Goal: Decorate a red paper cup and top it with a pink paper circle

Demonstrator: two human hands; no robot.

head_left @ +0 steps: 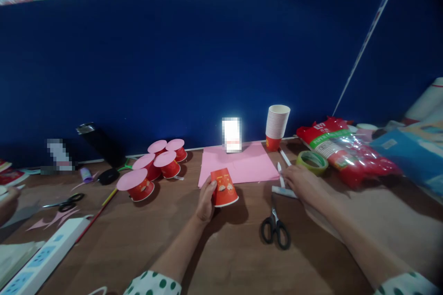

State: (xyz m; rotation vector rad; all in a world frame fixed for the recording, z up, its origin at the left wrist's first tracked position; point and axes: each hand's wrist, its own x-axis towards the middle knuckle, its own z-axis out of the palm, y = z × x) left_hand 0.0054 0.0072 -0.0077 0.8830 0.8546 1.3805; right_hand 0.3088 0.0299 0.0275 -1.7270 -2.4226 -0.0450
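My left hand (206,200) grips a red paper cup (224,186) from its left side, mouth down and a little tilted, over the wooden table. The fingertips of my right hand (294,180) are together at a slim white stick (280,175) with a tapering end. Just below that hand lies a white tube (284,191), and another white stick (285,156) lies beyond it. Pink paper sheets (238,163) lie behind the cup. Black-handled scissors (275,230) rest on the table between my forearms. To the left stand several red cups topped with pink discs (132,179).
Behind my right hand are a tall stack of paper cups (277,122), a green tape roll (312,162) and a red plastic package (349,152). A power strip (44,256), second scissors (67,203) and black bottle (100,143) lie left. Another person's hand (8,203) shows at far left.
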